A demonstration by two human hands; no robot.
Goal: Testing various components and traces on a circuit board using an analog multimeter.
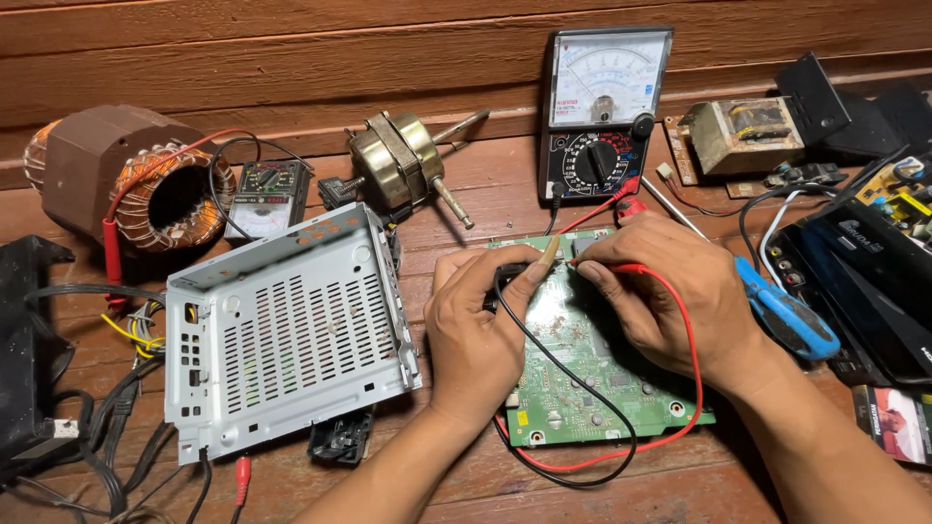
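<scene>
Nearest the camera, on the wooden floor [602,490], the red lead [691,359] and the black lead [568,369] loop together past the near edge of a green circuit board [582,378] that lies flat at centre. Over the board's left side the left hand [481,335] is closed on the black probe [549,254], pinching it between thumb and fingers with its pale tip tilted up and to the far right. Just right of it the right hand [670,296] pinches the red probe [604,264], fingertips pressed down near the board's far edge; the two hands are close but apart. Left of the board, touching it or nearly so, a grey perforated metal chassis [286,330] sits tilted. Right of the right hand lies a blue-handled tool [791,320]. Farther back, an analog multimeter [604,112] stands propped against the wooden wall, a small brass-coloured motor [400,160] lies to its left, and a copper-wound stator [131,180] rests at far left.
</scene>
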